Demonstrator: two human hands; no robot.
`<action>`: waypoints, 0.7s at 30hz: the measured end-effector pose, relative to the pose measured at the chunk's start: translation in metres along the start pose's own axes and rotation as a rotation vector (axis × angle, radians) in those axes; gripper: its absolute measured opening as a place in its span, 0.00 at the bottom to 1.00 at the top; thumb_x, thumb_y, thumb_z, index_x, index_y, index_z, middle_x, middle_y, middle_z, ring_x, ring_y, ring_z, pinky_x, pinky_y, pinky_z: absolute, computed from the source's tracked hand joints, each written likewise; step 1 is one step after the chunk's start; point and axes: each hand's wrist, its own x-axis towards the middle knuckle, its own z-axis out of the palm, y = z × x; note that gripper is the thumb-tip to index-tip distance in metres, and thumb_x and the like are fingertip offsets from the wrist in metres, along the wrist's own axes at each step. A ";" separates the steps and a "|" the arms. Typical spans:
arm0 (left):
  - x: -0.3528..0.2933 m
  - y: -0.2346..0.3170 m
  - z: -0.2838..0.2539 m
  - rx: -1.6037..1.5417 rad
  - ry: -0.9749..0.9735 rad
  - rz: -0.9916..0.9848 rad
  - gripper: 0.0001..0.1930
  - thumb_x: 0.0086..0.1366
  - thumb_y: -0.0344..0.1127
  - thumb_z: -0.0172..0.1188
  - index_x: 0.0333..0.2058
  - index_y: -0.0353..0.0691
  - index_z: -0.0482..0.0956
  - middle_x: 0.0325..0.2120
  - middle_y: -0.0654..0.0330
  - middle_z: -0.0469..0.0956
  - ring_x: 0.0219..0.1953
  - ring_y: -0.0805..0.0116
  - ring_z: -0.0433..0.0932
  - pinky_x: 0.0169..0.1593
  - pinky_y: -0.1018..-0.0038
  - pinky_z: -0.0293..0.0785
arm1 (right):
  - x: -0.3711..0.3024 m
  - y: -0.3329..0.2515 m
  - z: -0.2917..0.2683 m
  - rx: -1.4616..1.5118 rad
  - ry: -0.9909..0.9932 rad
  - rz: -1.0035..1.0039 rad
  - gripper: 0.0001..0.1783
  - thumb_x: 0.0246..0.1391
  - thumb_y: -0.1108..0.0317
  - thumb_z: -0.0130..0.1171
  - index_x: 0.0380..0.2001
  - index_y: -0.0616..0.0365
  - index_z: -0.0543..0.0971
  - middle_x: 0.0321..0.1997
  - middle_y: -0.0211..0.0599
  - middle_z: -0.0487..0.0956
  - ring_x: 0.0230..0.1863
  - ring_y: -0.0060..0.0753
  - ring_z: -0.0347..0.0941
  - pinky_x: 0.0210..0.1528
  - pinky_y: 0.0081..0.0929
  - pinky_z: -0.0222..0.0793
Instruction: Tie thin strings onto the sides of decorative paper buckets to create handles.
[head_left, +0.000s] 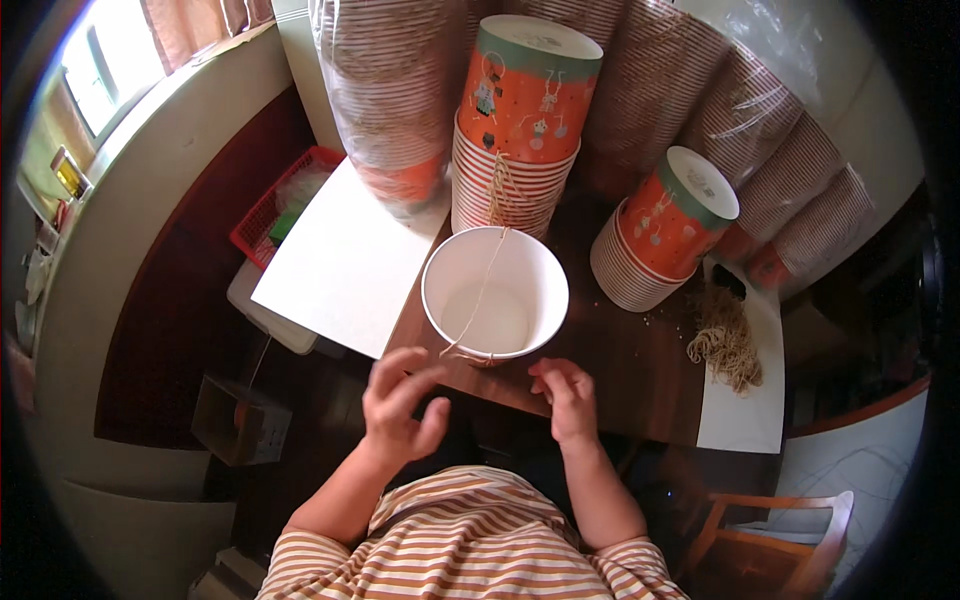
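A white paper bucket (548, 290) stands mouth up near the front edge of the brown table. Thin beige string (482, 290) crosses its mouth from the far rim to the near left rim, where a bit hangs over. Just off that near left side is my left hand (400, 408), fingers spread and holding nothing. Close to the bucket's near right side, my right hand (568, 400) has its fingers curled together; whatever may be between the fingertips is too small to make out. Behind the bucket rises a stack of orange and green paper buckets (525, 100), with string loops (500, 188) hanging on it.
A shorter bucket stack (660, 230) stands at the right, beside a tangle of string (728, 345). Plastic-wrapped bucket stacks (390, 90) line the back. A white board (340, 260) and red basket (262, 215) are at the left. A wooden chair (770, 540) is lower right.
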 end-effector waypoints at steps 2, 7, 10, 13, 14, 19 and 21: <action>0.011 -0.003 -0.006 -0.088 0.048 -0.273 0.14 0.57 0.32 0.57 0.42 0.36 0.78 0.42 0.55 0.71 0.24 0.79 0.64 0.26 0.82 0.60 | 0.009 -0.003 -0.016 -0.056 0.022 -0.025 0.07 0.56 0.66 0.57 0.28 0.57 0.79 0.29 0.29 0.80 0.24 0.13 0.68 0.24 0.14 0.56; 0.065 -0.038 0.001 -0.142 -0.174 -0.720 0.25 0.57 0.44 0.64 0.48 0.32 0.73 0.34 0.55 0.79 0.23 0.75 0.73 0.27 0.77 0.70 | 0.030 -0.025 -0.032 -0.302 -0.011 -0.079 0.11 0.58 0.61 0.56 0.31 0.58 0.80 0.28 0.27 0.79 0.26 0.14 0.67 0.26 0.14 0.59; 0.084 -0.050 0.007 -0.117 -0.292 -0.722 0.23 0.56 0.43 0.63 0.44 0.30 0.75 0.30 0.51 0.79 0.26 0.69 0.78 0.30 0.72 0.73 | 0.041 -0.030 -0.040 -0.314 -0.022 -0.045 0.14 0.59 0.58 0.55 0.34 0.59 0.80 0.30 0.28 0.79 0.29 0.17 0.69 0.32 0.17 0.63; 0.085 -0.057 0.016 0.011 -0.361 -0.583 0.13 0.54 0.33 0.56 0.36 0.29 0.77 0.23 0.43 0.76 0.29 0.60 0.80 0.35 0.66 0.74 | 0.044 -0.035 -0.053 -0.325 -0.036 0.060 0.18 0.60 0.53 0.53 0.38 0.59 0.79 0.36 0.30 0.79 0.35 0.22 0.72 0.37 0.19 0.66; 0.089 -0.046 0.013 -0.017 -0.409 -0.598 0.12 0.55 0.32 0.55 0.36 0.29 0.76 0.22 0.44 0.76 0.29 0.58 0.79 0.34 0.67 0.74 | 0.046 -0.035 -0.057 -0.278 -0.038 0.108 0.20 0.59 0.52 0.53 0.41 0.59 0.78 0.38 0.31 0.79 0.37 0.24 0.72 0.39 0.21 0.67; 0.081 -0.024 0.009 -0.211 -0.250 -0.121 0.09 0.57 0.23 0.54 0.37 0.30 0.75 0.26 0.46 0.77 0.26 0.52 0.78 0.32 0.68 0.74 | 0.052 -0.042 -0.080 0.078 -0.309 0.221 0.25 0.58 0.55 0.55 0.53 0.61 0.70 0.48 0.38 0.75 0.47 0.32 0.72 0.50 0.33 0.68; 0.082 -0.019 0.009 -0.183 -0.207 -0.035 0.10 0.55 0.21 0.55 0.38 0.32 0.75 0.30 0.49 0.79 0.27 0.54 0.79 0.31 0.69 0.75 | 0.052 -0.049 -0.084 0.073 -0.394 0.175 0.24 0.58 0.58 0.55 0.53 0.61 0.70 0.48 0.37 0.75 0.47 0.32 0.72 0.51 0.33 0.68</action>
